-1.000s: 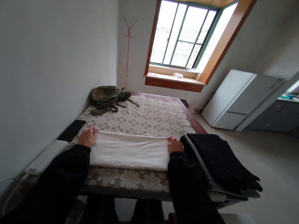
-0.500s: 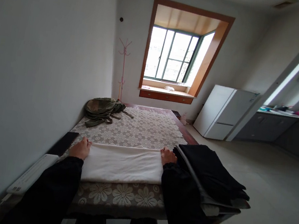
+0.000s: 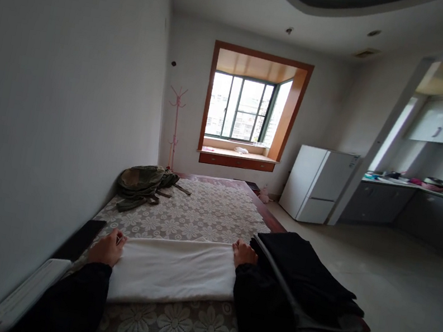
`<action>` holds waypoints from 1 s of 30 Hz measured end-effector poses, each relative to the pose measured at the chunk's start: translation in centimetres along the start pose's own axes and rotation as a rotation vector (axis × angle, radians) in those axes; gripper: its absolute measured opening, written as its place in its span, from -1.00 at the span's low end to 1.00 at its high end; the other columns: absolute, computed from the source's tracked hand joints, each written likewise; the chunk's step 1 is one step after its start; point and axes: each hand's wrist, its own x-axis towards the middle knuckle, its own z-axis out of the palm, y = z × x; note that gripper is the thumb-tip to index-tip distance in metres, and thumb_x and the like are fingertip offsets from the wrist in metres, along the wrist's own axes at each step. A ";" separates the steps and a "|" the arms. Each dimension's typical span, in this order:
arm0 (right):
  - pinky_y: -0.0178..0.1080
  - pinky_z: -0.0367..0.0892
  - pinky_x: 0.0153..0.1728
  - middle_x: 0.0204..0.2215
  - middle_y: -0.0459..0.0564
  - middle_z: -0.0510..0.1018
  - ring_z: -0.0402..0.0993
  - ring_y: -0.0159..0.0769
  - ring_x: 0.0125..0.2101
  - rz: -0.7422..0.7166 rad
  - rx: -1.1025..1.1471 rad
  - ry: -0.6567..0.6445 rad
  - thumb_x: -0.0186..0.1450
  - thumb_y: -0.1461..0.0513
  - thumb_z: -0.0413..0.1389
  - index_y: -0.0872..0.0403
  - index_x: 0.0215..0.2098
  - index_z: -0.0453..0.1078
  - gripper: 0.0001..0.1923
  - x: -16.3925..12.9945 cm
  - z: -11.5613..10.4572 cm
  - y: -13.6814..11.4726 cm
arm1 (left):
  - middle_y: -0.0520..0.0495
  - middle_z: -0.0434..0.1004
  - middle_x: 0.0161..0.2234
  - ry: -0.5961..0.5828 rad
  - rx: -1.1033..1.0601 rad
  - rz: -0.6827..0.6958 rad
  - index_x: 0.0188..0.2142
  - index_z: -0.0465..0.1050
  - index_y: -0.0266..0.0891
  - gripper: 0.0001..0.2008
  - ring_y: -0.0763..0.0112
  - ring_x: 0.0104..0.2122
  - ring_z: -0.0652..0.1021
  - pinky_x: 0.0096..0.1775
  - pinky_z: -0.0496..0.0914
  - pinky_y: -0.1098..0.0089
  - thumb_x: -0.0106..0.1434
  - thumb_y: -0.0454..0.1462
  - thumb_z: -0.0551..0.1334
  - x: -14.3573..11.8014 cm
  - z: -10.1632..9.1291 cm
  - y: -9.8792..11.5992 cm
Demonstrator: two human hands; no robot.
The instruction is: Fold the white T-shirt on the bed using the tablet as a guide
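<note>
A folded white cloth (image 3: pixel 176 272) lies as a long flat strip across the near part of the table. What kind of garment or cloth it is, I cannot tell. At its far left corner my left hand (image 3: pixel 107 247) is closed, thumb and fingers pinching the edge. My right hand (image 3: pixel 244 254) is closed on the far right corner. Right beside it lies a stack of dark folded clothes (image 3: pixel 306 271), with a grey layer showing under the black one. My right sleeve covers part of that stack's near side.
A patterned lace tablecloth (image 3: pixel 206 209) covers the table. Toward the back left, a green backpack (image 3: pixel 144 184) lies against the wall. A dark flat object (image 3: pixel 82 239) and a white power strip (image 3: pixel 25 295) are along the left edge. Beyond stand a pink coat rack (image 3: pixel 176 124) and a white fridge (image 3: pixel 314 184).
The head view has tilted up, so the table and hands appear lower and more ceiling shows. Both hands stay at the white cloth's far corners, and the cloth keeps its folded shape.
</note>
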 end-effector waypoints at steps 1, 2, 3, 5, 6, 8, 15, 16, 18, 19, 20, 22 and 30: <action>-0.27 0.30 -0.19 -0.09 0.09 0.65 0.58 -0.18 -0.06 -0.007 0.002 0.006 0.48 0.14 -0.02 0.02 -0.08 0.45 -0.76 0.1 0.1 0.0 | -0.16 0.66 -0.14 0.000 0.003 0.010 -0.13 0.43 -0.13 -0.75 0.10 -0.16 0.63 -0.25 0.39 0.28 0.41 -0.11 0.05 0.0 0.0 0.0; -0.27 0.30 -0.18 -0.09 0.09 0.65 0.57 -0.19 -0.05 -0.015 0.004 0.013 0.48 0.15 -0.02 0.02 -0.07 0.45 -0.77 0.1 0.2 0.1 | -0.16 0.66 -0.14 -0.001 0.006 0.019 -0.14 0.43 -0.13 -0.76 0.10 -0.16 0.63 -0.25 0.39 0.27 0.41 -0.11 0.05 0.0 0.0 0.0; -0.28 0.29 -0.17 -0.09 0.09 0.64 0.57 -0.20 -0.04 -0.022 0.005 0.020 0.48 0.16 -0.01 0.03 -0.07 0.45 -0.78 0.2 0.3 0.1 | -0.16 0.66 -0.14 -0.002 0.008 0.027 -0.14 0.43 -0.14 -0.76 0.10 -0.17 0.64 -0.25 0.38 0.27 0.41 -0.12 0.05 0.0 0.0 0.0; -0.27 0.29 -0.15 -0.10 0.09 0.64 0.57 -0.20 -0.04 -0.031 0.007 0.032 0.48 0.17 -0.01 0.04 -0.08 0.44 -0.79 0.3 0.5 0.2 | -0.17 0.66 -0.13 0.000 0.006 0.034 -0.15 0.42 -0.14 -0.76 0.11 -0.17 0.64 -0.26 0.38 0.27 0.42 -0.13 0.04 0.0 0.0 -0.1; -0.27 0.28 -0.15 -0.10 0.09 0.64 0.57 -0.20 -0.05 -0.034 0.008 0.037 0.48 0.17 0.00 0.04 -0.08 0.44 -0.79 0.4 0.6 0.3 | -0.16 0.66 -0.13 0.004 0.000 0.034 -0.15 0.42 -0.14 -0.77 0.11 -0.17 0.64 -0.26 0.38 0.28 0.41 -0.13 0.05 0.0 0.0 -0.1; -0.27 0.28 -0.15 -0.11 0.09 0.65 0.57 -0.21 -0.06 -0.039 0.010 0.045 0.47 0.17 0.00 0.05 -0.08 0.44 -0.79 0.5 0.8 0.4 | -0.15 0.67 -0.14 0.011 -0.018 0.035 -0.16 0.42 -0.14 -0.78 0.13 -0.17 0.64 -0.25 0.38 0.29 0.41 -0.13 0.05 0.1 0.2 -0.3; -0.27 0.27 -0.14 -0.11 0.09 0.65 0.57 -0.21 -0.07 -0.056 0.027 0.064 0.48 0.17 -0.01 0.05 -0.10 0.45 -0.78 0.6 1.2 0.7 | -0.11 0.67 -0.19 0.012 -0.151 0.013 -0.22 0.42 -0.12 -0.78 0.14 -0.17 0.65 -0.24 0.40 0.31 0.35 -0.08 0.10 0.9 1.0 -1.3; -0.27 0.27 -0.14 -0.12 0.09 0.65 0.57 -0.21 -0.07 -0.056 0.029 0.063 0.48 0.17 0.00 0.05 -0.10 0.45 -0.78 0.7 1.2 0.8 | -0.11 0.67 -0.19 0.013 -0.173 0.011 -0.22 0.42 -0.12 -0.78 0.14 -0.17 0.65 -0.24 0.41 0.30 0.35 -0.08 0.11 1.0 1.0 -1.4; -0.27 0.27 -0.14 -0.13 0.09 0.66 0.58 -0.21 -0.07 -0.053 0.034 0.061 0.48 0.16 0.00 0.05 -0.10 0.46 -0.78 0.7 1.3 0.8 | -0.12 0.67 -0.19 0.020 -0.206 0.006 -0.21 0.43 -0.13 -0.76 0.12 -0.16 0.65 -0.22 0.42 0.30 0.33 -0.06 0.11 1.1 0.9 -1.4; -0.27 0.27 -0.14 -0.13 0.10 0.66 0.58 -0.20 -0.08 -0.050 0.035 0.061 0.48 0.16 0.00 0.06 -0.10 0.46 -0.77 0.7 1.3 0.8 | -0.12 0.67 -0.19 0.021 -0.221 0.000 -0.21 0.44 -0.13 -0.74 0.12 -0.16 0.65 -0.21 0.42 0.29 0.33 -0.05 0.11 1.1 0.9 -1.4; -0.26 0.27 -0.14 -0.13 0.10 0.66 0.58 -0.20 -0.08 -0.047 0.037 0.060 0.48 0.16 -0.01 0.06 -0.10 0.46 -0.77 0.7 1.3 0.8 | -0.12 0.67 -0.19 0.020 -0.235 -0.007 -0.20 0.44 -0.13 -0.73 0.11 -0.16 0.65 -0.21 0.42 0.29 0.33 -0.03 0.11 1.1 0.8 -1.4; -0.27 0.27 -0.15 -0.13 0.10 0.66 0.58 -0.21 -0.09 -0.043 0.041 0.059 0.48 0.16 -0.02 0.06 -0.09 0.46 -0.76 0.7 1.3 0.9 | -0.12 0.68 -0.20 0.016 -0.266 -0.022 -0.19 0.45 -0.13 -0.69 0.11 -0.18 0.65 -0.22 0.43 0.28 0.34 -0.01 0.10 1.0 0.6 -1.3; -0.28 0.26 -0.16 -0.11 0.10 0.66 0.58 -0.23 -0.08 -0.032 0.056 0.055 0.49 0.19 -0.05 0.06 -0.08 0.46 -0.74 0.7 1.0 0.7 | -0.14 0.69 -0.21 0.062 -0.309 -0.002 -0.21 0.48 -0.14 -0.73 0.12 -0.20 0.66 -0.23 0.45 0.30 0.33 -0.08 0.08 1.2 0.6 -1.6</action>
